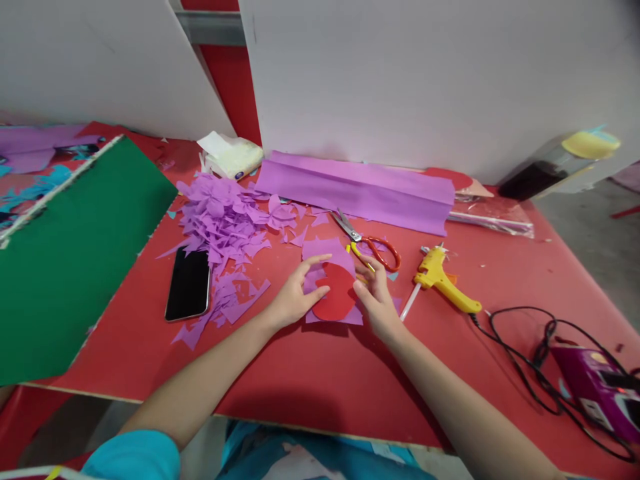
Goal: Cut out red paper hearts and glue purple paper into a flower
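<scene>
A red rounded paper shape [336, 297] lies on a purple paper sheet [327, 252] in the middle of the red table [320, 373]. My left hand [295, 297] rests at the left side of the sheet, fingers spread and touching the purple paper and the red shape's edge. My right hand [376, 300] sits at the shape's right side, fingers curled against its edge and the paper. Whether it grips anything is unclear. Red-handled scissors [371, 244] lie just behind my right hand.
A yellow glue gun [443, 280] lies right of the hands, its black cord [530, 350] running to a purple box [597, 387]. A phone [189, 284] and purple paper scraps [225, 223] lie left. A green sheet [70, 253], folded purple paper [357, 190] and tissues [233, 157] sit behind.
</scene>
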Demonstrator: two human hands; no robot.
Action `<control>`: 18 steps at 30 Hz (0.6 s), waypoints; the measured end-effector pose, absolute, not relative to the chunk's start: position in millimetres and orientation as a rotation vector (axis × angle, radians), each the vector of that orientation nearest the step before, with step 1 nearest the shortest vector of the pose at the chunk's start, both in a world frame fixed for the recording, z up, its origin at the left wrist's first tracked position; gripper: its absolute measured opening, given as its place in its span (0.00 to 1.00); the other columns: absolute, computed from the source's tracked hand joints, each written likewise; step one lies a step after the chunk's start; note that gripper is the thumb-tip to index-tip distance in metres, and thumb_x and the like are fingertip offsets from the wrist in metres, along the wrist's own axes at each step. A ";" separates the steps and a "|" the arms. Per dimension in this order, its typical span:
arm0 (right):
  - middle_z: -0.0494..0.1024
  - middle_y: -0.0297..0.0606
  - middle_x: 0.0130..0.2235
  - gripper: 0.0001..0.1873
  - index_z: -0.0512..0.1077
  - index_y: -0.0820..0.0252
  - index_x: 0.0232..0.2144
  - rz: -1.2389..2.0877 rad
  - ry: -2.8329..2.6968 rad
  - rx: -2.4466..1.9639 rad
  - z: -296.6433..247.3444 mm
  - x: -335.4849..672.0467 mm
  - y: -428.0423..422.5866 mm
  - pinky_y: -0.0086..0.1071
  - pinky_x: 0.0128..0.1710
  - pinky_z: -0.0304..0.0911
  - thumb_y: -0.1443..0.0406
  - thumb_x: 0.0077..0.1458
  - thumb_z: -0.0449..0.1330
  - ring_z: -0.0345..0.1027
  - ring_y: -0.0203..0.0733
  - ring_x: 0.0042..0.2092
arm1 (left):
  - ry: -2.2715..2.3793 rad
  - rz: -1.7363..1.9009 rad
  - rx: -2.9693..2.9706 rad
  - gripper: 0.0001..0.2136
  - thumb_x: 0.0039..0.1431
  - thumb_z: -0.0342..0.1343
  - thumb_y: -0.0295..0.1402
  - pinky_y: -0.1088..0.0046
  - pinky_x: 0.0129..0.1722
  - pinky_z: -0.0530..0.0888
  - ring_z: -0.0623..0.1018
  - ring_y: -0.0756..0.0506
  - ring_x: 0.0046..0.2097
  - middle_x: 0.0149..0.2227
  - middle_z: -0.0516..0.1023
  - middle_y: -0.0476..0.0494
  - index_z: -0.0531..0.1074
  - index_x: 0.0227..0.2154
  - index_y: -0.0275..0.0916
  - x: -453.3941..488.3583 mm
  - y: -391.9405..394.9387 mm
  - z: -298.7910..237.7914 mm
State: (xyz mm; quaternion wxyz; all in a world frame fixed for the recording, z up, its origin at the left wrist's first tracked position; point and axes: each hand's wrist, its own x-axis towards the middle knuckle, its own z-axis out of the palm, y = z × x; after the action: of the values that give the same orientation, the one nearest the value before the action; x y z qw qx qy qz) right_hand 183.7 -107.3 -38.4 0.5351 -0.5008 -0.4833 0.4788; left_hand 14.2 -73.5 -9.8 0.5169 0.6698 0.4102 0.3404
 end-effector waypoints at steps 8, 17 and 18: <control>0.72 0.37 0.41 0.11 0.67 0.53 0.39 1.287 -1.289 -1.219 -29.1 188.4 -109.4 0.26 0.23 0.61 0.63 0.50 0.56 0.65 0.32 0.27 | 0.971 0.732 1.686 0.20 0.50 0.52 0.22 0.64 0.56 0.62 0.68 0.46 0.54 0.52 0.69 0.42 0.64 0.48 0.39 14.1 -70.3 -14.0; 0.76 0.38 0.38 0.14 0.71 0.56 0.40 1.220 -1.229 -1.267 -32.9 190.6 -106.3 0.28 0.25 0.63 0.62 0.48 0.59 0.65 0.32 0.27 | 1.068 0.723 1.656 0.17 0.50 0.52 0.23 0.64 0.55 0.63 0.70 0.45 0.52 0.49 0.72 0.41 0.67 0.45 0.37 12.7 -66.6 -11.9; 0.76 0.39 0.39 0.14 0.71 0.57 0.39 1.200 -1.240 -1.264 -33.4 190.4 -105.8 0.29 0.28 0.64 0.62 0.48 0.59 0.67 0.34 0.30 | 1.075 0.713 1.660 0.17 0.50 0.52 0.23 0.64 0.56 0.63 0.70 0.45 0.52 0.49 0.72 0.41 0.67 0.45 0.37 12.9 -66.8 -11.9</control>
State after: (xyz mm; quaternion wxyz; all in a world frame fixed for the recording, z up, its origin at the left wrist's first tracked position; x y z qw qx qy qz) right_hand 190.4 -105.8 -33.4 0.4807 -0.5181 -0.5083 0.4920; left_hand 12.9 -66.8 -11.9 0.4966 0.6855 0.4437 0.2943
